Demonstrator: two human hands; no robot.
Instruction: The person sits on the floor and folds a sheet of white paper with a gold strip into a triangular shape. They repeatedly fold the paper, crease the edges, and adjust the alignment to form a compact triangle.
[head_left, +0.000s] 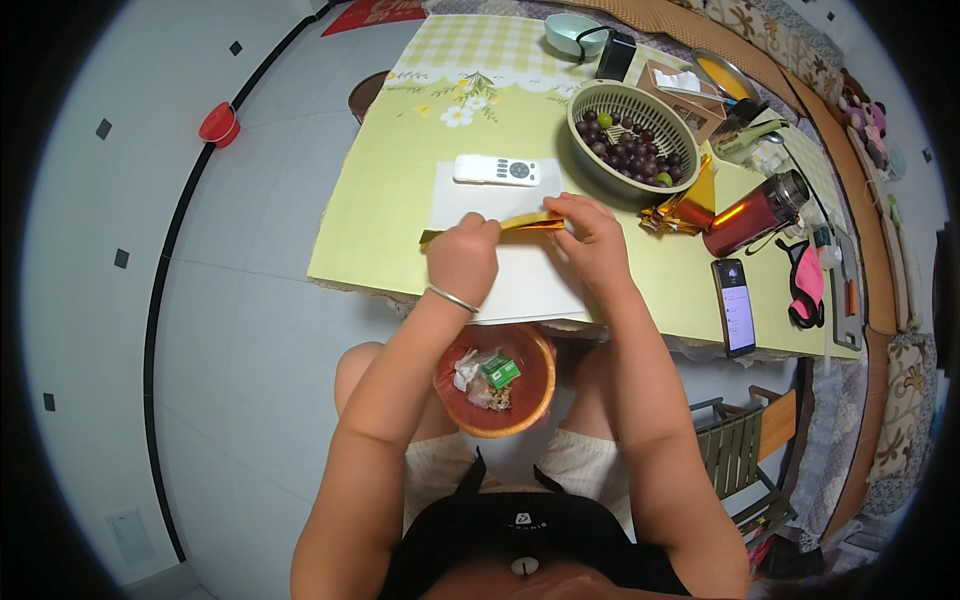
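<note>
A narrow folded strip of shiny gold paper (518, 222) lies crosswise over a white sheet (520, 285) at the table's near edge. My left hand (463, 260), a silver bangle on its wrist, is closed in a fist over the strip's left part, and a short end pokes out beyond it. With thumb and fingers, my right hand (598, 245) grips the strip's right end. Just beyond the hands sits a white remote control (497, 170). More folded gold paper (688, 200) stands to the right, beside a colander.
The colander (582, 165) holds dark grapes (640, 150). Rightward are a red thermos (750, 215), a lit phone (735, 305) and a pink-and-black item (804, 285). Below the table edge, between my knees, is a bin (545, 385) with rubbish. A folding chair (735, 445) stands at right.
</note>
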